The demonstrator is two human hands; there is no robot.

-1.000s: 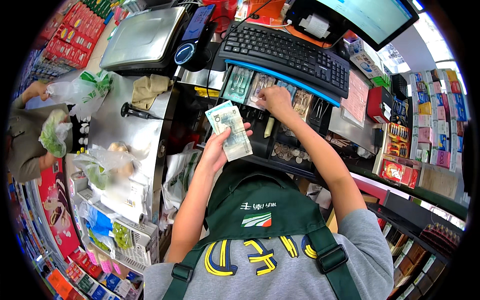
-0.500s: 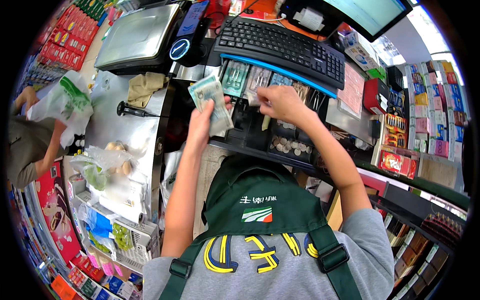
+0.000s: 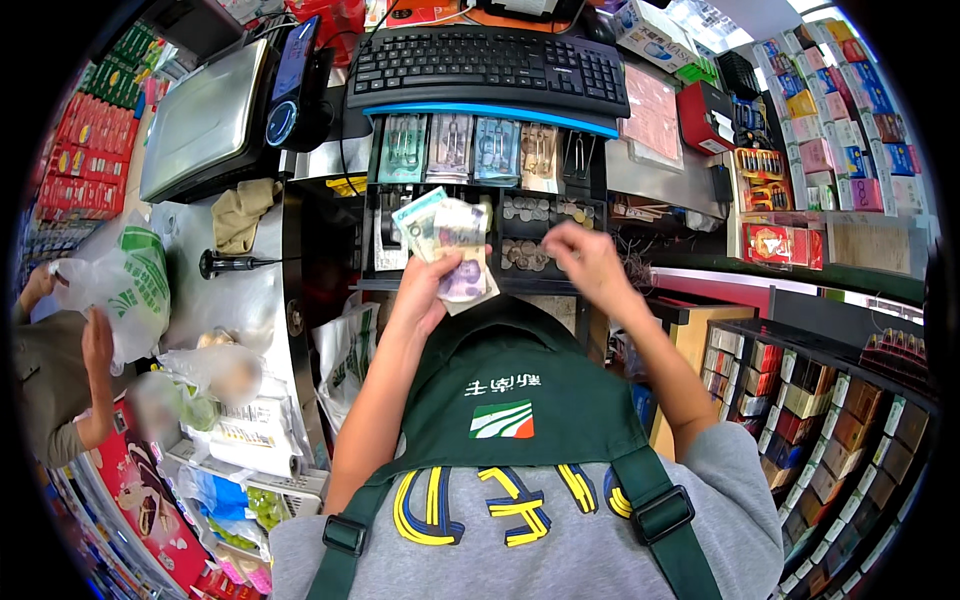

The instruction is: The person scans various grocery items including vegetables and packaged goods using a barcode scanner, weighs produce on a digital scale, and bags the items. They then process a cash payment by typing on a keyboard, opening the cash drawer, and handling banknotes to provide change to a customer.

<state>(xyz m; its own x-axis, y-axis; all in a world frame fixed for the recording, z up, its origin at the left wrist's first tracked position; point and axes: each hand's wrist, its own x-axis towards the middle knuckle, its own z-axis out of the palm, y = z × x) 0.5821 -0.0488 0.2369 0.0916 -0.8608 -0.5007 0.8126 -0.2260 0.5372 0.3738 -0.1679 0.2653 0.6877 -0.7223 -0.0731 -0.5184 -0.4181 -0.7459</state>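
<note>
My left hand (image 3: 428,288) is closed on a small fan of banknotes (image 3: 462,272), greenish-blue at the back and pale purple in front. Below the keyboard, the open cash drawer (image 3: 370,172) holds sorted notes under clips in its far row. Coins (image 3: 524,256) fill the nearer compartments. My right hand (image 3: 592,264) hovers beside the coins at the drawer's front right, thumb and fingers curled together. Whatever might be between those fingertips is too small to make out.
A black keyboard (image 3: 490,68) sits above the drawer. To its left are a metal-topped scale (image 3: 205,110), a handheld scanner (image 3: 222,263) and a brown cloth (image 3: 245,215). At far left another person's hand (image 3: 98,340) is by a plastic bag (image 3: 135,285). Card racks (image 3: 820,120) stand right.
A pale purple note now lies with the notes in my left hand. My right hand has left the note compartments and come right and nearer, beside the coins. The view has shifted.
</note>
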